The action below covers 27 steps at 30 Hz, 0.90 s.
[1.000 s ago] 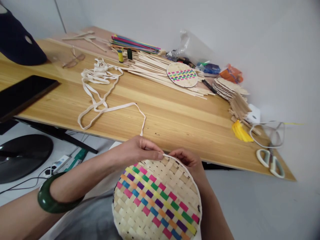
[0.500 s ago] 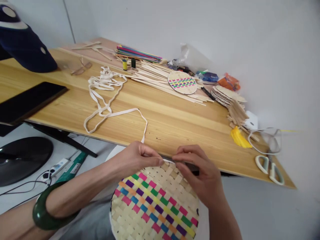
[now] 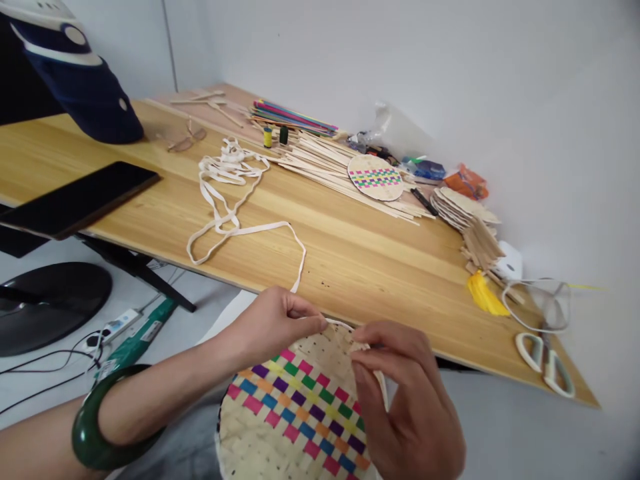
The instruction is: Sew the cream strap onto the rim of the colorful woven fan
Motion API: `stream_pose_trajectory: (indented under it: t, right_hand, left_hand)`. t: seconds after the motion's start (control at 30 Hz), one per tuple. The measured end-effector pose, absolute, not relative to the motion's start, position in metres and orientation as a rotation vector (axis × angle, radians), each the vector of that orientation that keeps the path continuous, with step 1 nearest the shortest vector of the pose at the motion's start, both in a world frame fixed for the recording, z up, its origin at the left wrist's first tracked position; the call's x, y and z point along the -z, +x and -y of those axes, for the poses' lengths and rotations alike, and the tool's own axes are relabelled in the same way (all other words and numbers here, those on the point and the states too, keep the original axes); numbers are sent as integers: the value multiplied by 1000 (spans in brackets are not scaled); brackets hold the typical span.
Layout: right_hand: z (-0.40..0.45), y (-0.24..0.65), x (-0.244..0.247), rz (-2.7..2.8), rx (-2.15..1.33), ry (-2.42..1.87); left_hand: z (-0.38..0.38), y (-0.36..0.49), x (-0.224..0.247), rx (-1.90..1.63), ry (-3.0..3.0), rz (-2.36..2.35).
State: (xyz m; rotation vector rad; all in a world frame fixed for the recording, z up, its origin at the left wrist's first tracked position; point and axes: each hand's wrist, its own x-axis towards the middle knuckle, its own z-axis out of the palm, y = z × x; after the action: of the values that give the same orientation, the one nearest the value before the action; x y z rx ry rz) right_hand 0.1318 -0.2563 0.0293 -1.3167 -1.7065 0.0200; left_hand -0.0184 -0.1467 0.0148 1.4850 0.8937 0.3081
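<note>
Woven disc (image 3: 295,407) with coloured checks sits at the near side of the table edge; left hand (image 3: 270,327) pinches its white-edged upper rim. Right hand (image 3: 410,400): thumb and fingertips close together at the rim just beside, grip unclear. White tape (image 3: 260,229) trails from behind left hand onto wooden table (image 3: 340,253), scissors (image 3: 545,360) at its right end.

A flat black screen (image 3: 83,198) and some glasses (image 3: 187,141) lie on the table (image 3: 350,253), and a white power strip (image 3: 120,324) sits on the floor (image 3: 129,292).
</note>
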Motion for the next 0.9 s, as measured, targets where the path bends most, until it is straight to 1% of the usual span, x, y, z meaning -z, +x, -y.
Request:
stream_pose_trajectory:
  t: [0.1, 0.2, 0.43, 0.6, 0.67, 0.9]
  right_hand:
    - [265, 124, -29, 1565, -279, -1510]
    - [271, 114, -28, 1527, -327, -1667]
    - [265, 115, -19, 1490, -206, -1590]
    - [257, 125, -8, 1602, 194, -1672]
    - [257, 125, -7, 1662, 291, -1712]
    - [256, 121, -8, 1765, 268, -1765]
  left_hand:
    - [148, -19, -15, -301, 1461, -927]
    - [150, -19, -16, -289, 1463, -930]
    - [151, -21, -17, -312, 1487, -924]
    - [149, -22, -15, -278, 1467, -940]
    - [149, -22, -15, -273, 1470, -958]
    - [149, -23, -14, -284, 1499, -949]
